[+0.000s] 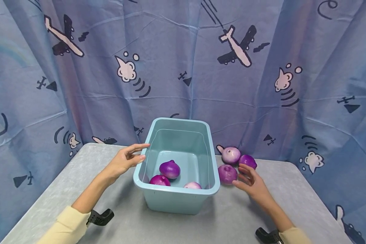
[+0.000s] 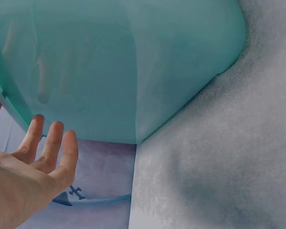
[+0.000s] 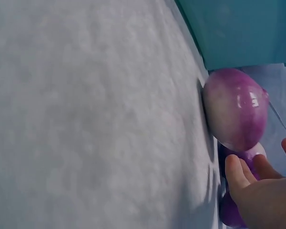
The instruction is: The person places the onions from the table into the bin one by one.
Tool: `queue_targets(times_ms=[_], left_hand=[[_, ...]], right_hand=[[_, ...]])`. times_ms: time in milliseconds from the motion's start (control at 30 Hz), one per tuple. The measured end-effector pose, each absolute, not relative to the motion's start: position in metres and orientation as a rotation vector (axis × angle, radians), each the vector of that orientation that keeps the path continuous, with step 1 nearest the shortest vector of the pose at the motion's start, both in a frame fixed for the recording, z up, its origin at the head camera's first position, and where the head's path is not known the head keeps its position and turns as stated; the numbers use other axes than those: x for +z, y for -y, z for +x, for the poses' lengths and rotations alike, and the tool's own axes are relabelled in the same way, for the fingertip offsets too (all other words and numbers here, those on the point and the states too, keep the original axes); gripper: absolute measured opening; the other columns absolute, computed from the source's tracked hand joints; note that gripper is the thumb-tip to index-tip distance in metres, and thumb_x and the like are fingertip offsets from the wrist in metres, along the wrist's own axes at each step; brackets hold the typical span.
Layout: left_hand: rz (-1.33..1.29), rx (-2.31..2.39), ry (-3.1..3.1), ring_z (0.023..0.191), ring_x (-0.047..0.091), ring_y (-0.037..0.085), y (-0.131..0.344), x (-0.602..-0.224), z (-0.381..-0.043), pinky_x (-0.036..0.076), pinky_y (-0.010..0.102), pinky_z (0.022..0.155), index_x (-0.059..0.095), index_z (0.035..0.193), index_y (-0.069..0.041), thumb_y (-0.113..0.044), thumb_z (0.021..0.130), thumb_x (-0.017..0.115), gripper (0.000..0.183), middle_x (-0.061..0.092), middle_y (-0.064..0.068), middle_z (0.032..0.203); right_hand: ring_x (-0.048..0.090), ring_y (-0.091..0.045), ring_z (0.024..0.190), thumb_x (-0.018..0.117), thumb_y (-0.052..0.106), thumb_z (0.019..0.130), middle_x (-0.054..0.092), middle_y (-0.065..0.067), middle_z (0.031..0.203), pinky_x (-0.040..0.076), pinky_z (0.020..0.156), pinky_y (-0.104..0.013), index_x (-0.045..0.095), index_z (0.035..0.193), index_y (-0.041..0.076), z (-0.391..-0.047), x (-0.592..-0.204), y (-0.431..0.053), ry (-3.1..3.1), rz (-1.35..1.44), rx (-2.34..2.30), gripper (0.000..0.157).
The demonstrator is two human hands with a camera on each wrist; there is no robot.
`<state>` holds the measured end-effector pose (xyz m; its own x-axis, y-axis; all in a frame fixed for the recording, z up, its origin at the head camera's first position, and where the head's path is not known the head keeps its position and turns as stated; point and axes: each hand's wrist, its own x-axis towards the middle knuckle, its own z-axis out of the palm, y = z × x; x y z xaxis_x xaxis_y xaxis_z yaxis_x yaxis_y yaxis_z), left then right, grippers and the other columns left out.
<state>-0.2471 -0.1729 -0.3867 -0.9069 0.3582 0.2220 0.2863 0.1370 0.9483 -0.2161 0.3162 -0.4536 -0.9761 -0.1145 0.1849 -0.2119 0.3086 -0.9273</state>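
A light blue plastic bin (image 1: 177, 190) stands on the table with a dark purple onion (image 1: 169, 169), a magenta onion (image 1: 160, 180) and a pale onion (image 1: 192, 185) inside. My left hand (image 1: 123, 163) is at its left rim, fingers relaxed, fingertips right at the edge. In the left wrist view several fingers (image 2: 52, 145) hang loosely outside the bin wall. Right of the bin sit a purple onion (image 1: 227, 174), a pale one (image 1: 230, 155) and a dark one (image 1: 248, 160). My right hand (image 1: 256, 185) is beside them, thumb and fingers spread around the nearest onion's right side.
The grey table (image 1: 231, 217) ends at a blue curtain (image 1: 177, 67) printed with airplanes, which hangs right behind the bin and onions. Black wrist straps (image 1: 100, 217) show at both sleeves.
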Motion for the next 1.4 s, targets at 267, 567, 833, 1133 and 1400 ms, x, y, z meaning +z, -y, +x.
queue_targets(times_ms=[267,567,833,1133,1400], left_hand=[[0.639,1.905,-2.326,0.130,0.052,0.035,0.173,-0.388,-0.248,0.046,0.047,0.099,0.057,0.144,-0.009,-0.022,0.099,0.068,0.047,0.048,0.016,0.149],[0.649,1.907,-2.325,0.130,0.052,0.035,0.173,-0.389,-0.249,0.047,0.045,0.097,0.058,0.144,-0.011,-0.022,0.099,0.068,0.047,0.049,0.013,0.150],[0.645,1.904,-2.324,0.133,0.049,0.037,0.173,-0.387,-0.249,0.045,0.051,0.100,0.057,0.144,-0.009,-0.021,0.099,0.068,0.048,0.048,0.016,0.150],[0.645,1.907,-2.327,0.133,0.049,0.037,0.173,-0.388,-0.249,0.046,0.049,0.099,0.057,0.144,-0.010,-0.021,0.099,0.068,0.047,0.048,0.015,0.150],[0.645,1.910,-2.329,0.131,0.050,0.038,0.173,-0.387,-0.249,0.047,0.049,0.098,0.057,0.144,-0.009,-0.021,0.099,0.068,0.048,0.049,0.016,0.149]], right_hand=[[0.034,-0.053,0.138,0.076,0.005,0.091,0.029,-0.033,0.154,0.040,0.105,-0.040,0.025,0.154,-0.003,-0.223,-0.460,-0.308,2.483,0.305,1.787,0.082],[0.033,-0.048,0.140,0.080,0.006,0.088,0.032,-0.031,0.153,0.034,0.110,-0.047,0.026,0.156,0.000,-0.233,-0.465,-0.298,2.497,0.265,1.784,0.087],[0.050,-0.043,0.125,0.082,0.004,0.086,0.048,-0.030,0.141,0.045,0.090,-0.018,0.041,0.149,-0.005,-0.238,-0.467,-0.292,2.478,0.260,1.709,0.076],[0.051,-0.043,0.124,0.083,0.004,0.085,0.050,-0.029,0.139,0.045,0.090,-0.017,0.046,0.146,-0.004,-0.241,-0.471,-0.294,2.482,0.259,1.678,0.072],[0.054,-0.040,0.121,0.083,0.003,0.085,0.052,-0.030,0.137,0.047,0.089,-0.017,0.046,0.146,-0.006,-0.242,-0.472,-0.294,2.467,0.276,1.688,0.071]])
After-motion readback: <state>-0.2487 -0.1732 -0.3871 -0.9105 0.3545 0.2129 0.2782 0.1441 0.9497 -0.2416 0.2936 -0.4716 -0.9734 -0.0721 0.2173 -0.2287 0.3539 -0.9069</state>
